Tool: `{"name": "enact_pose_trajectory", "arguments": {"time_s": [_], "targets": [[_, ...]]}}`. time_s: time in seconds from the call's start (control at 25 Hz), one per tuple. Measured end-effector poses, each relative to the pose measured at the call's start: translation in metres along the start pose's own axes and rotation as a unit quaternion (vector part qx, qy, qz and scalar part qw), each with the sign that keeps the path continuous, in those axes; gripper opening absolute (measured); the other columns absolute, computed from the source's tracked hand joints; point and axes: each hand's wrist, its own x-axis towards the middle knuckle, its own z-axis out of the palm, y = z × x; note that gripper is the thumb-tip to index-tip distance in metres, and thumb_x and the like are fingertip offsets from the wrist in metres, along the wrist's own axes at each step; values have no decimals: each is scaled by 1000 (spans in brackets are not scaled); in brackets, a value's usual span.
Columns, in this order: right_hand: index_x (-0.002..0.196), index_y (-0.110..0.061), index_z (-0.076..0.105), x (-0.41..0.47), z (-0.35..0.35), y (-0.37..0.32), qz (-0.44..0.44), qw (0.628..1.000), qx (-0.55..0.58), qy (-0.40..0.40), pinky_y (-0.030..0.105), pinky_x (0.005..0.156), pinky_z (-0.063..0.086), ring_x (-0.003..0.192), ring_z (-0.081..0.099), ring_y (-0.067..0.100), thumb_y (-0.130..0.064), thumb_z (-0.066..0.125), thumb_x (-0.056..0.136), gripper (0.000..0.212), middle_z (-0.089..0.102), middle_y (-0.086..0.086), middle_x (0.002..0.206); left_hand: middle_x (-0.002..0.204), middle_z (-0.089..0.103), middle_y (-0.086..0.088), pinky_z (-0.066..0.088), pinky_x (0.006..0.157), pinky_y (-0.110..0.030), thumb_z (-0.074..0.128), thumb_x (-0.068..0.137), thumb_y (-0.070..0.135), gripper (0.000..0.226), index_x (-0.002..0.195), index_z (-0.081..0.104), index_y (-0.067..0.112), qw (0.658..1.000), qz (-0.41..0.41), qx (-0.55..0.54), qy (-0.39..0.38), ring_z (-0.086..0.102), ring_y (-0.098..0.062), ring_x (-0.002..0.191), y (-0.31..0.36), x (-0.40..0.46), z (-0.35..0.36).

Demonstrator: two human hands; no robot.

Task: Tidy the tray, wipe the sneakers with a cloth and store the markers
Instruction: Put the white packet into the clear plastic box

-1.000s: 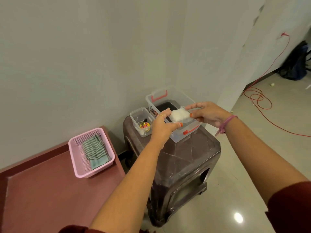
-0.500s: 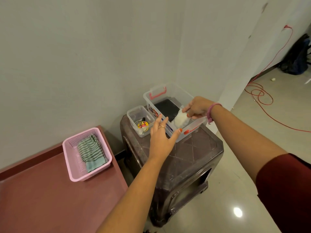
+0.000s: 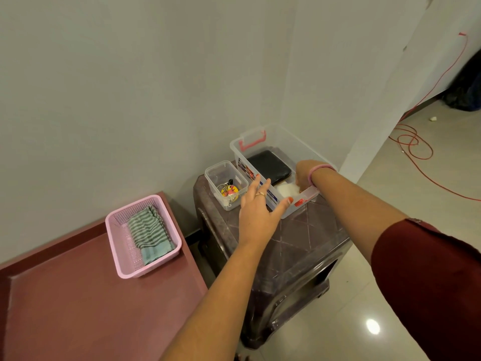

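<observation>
The large clear plastic box with red handles (image 3: 276, 142) stands on top of a dark brown plastic stool (image 3: 299, 246), close to the wall corner, and I use it as the landmark. Inside this box, toward the wall, lies a flat black rectangular case (image 3: 269, 165). At the near end of the box lies a white crumpled cloth (image 3: 286, 190). The right hand (image 3: 304, 174) reaches down into the near end of the box, and its fingers are at the white cloth; the box wall and the hand itself hide the fingertips, so I cannot tell if the grip is clamped on the cloth or apart. A pink band is on the right wrist, and a dark red sleeve (image 3: 426, 277) covers the upper arm.

The left hand (image 3: 260, 207) is just in front of the box, at its near left corner. Its grip is apart, with the fingers spread and nothing between them; the thumb tip is at the near wall of the box.

Just left of the box, on the same stool, stands a small clear plastic container (image 3: 226, 185) with a colourful keychain (image 3: 229, 191) inside. Further left of the box, on a reddish-brown worktop (image 3: 78, 308), stands a pink perforated plastic basket (image 3: 122, 246) that holds a green striped folded cloth (image 3: 151, 234).
</observation>
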Motion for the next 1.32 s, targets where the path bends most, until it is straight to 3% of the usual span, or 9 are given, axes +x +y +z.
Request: {"name": "enact_pose_trajectory", "arguments": {"time_s": [0.12, 0.24, 0.32, 0.48, 0.72, 0.88, 1.0, 1.24, 1.32], "targets": [[108, -7, 65, 0, 1, 1, -8, 1000, 13, 23, 29, 74, 48, 81, 59, 24, -15, 69, 82, 27, 62, 8, 89, 159, 18, 10, 25, 114, -47, 58, 85, 58, 73, 147, 33, 30, 1000, -2, -1, -3, 14, -16, 146, 0, -1, 0], [113, -7, 65, -1, -3, 6, -17, 995, 84, 58, 35, 90, 51, 97, 62, 29, -14, 72, 80, 35, 66, 12, 108, 160, 17, 9, 25, 115, -48, 57, 87, 55, 71, 148, 31, 29, 1000, -1, -3, -5, 14, -18, 147, 2, -2, -2], [108, -7, 67, -7, -10, 11, -12, 981, 166, 98, 35, 92, 51, 97, 63, 29, -9, 70, 81, 27, 66, 12, 110, 160, 14, 8, 24, 115, -48, 55, 90, 52, 71, 150, 28, 27, 1000, -4, -4, -22, 13, -20, 147, 5, -3, -2], [93, -7, 67, -35, -27, 21, -3, 915, 375, 147, 31, 79, 55, 82, 64, 24, 0, 63, 85, 11, 67, 13, 98, 161, 13, 7, 25, 115, -44, 55, 92, 47, 69, 151, 26, 26, 998, -9, -17, -59, 15, -21, 147, 8, -3, -10], [99, -7, 69, -90, -43, 0, -50, 843, 497, 200, 29, 75, 55, 84, 66, 23, -7, 62, 87, 13, 67, 9, 95, 150, 40, 4, 33, 112, -38, 59, 93, 37, 52, 140, 45, 24, 998, -27, -59, -7, 38, -16, 137, 2, -27, -51], [93, -13, 68, -129, -38, -39, -90, 811, 548, 182, 31, 69, 55, 75, 65, 17, -7, 62, 86, 11, 70, 6, 87, 129, 55, 1, 45, 97, -25, 57, 95, 32, 37, 128, 57, 16, 993, -24, -105, 54, 55, -12, 115, -20, -58, -104], [94, -10, 69, -158, -29, -77, -121, 788, 581, 166, 27, 63, 53, 69, 64, 15, -5, 62, 85, 13, 70, 7, 83, 117, 61, 4, 45, 87, -18, 58, 95, 28, 31, 122, 61, 14, 987, -31, -125, 97, 58, -6, 101, -44, -88, -142], [94, -15, 68, -221, 1, -160, -142, 737, 651, 113, 19, 56, 50, 67, 64, 11, -6, 63, 85, 14, 71, 5, 85, 107, 66, 3, 46, 79, -14, 60, 93, 19, 22, 114, 65, 13, 966, -94, -167, 172, 61, -6, 92, -104, -162, -203], [97, -13, 67, -237, 16, -188, -136, 727, 665, 101, 18, 55, 49, 67, 63, 10, -6, 63, 86, 14, 70, 6, 85, 104, 67, 3, 44, 73, -7, 61, 93, 17, 17, 109, 66, 17, 960, -112, -170, 191, 61, -3, 88, -125, -187, -221]]}}
